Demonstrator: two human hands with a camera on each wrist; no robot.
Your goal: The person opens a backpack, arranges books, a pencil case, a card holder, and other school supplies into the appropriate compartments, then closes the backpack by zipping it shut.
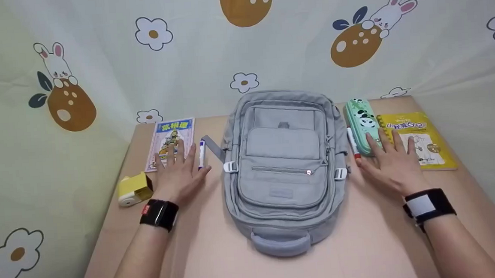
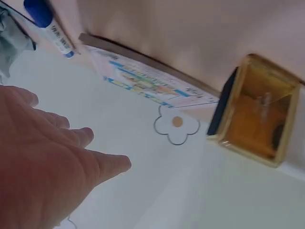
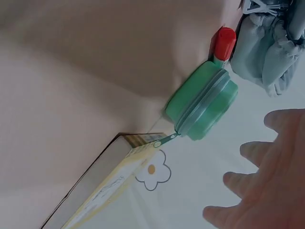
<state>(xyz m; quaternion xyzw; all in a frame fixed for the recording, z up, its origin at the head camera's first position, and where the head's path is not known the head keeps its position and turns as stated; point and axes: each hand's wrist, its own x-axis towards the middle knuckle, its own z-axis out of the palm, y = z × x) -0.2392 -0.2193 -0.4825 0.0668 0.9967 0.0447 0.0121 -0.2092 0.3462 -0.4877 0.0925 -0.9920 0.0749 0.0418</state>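
Grey backpack (image 1: 282, 143) sits on counter (image 1: 366, 252), long axis running near-to-far, left grip (image 1: 175, 174) to its left, right grip (image 1: 393, 168) to its right, neither clearly nearer, both spread wide, holding nothing.

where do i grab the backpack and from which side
Probably by the padded handle on the near end of the backpack, coming from the near side. The backpack lies with its pockets facing up, and the handle juts out toward the person, so fingers could likely curl round it.
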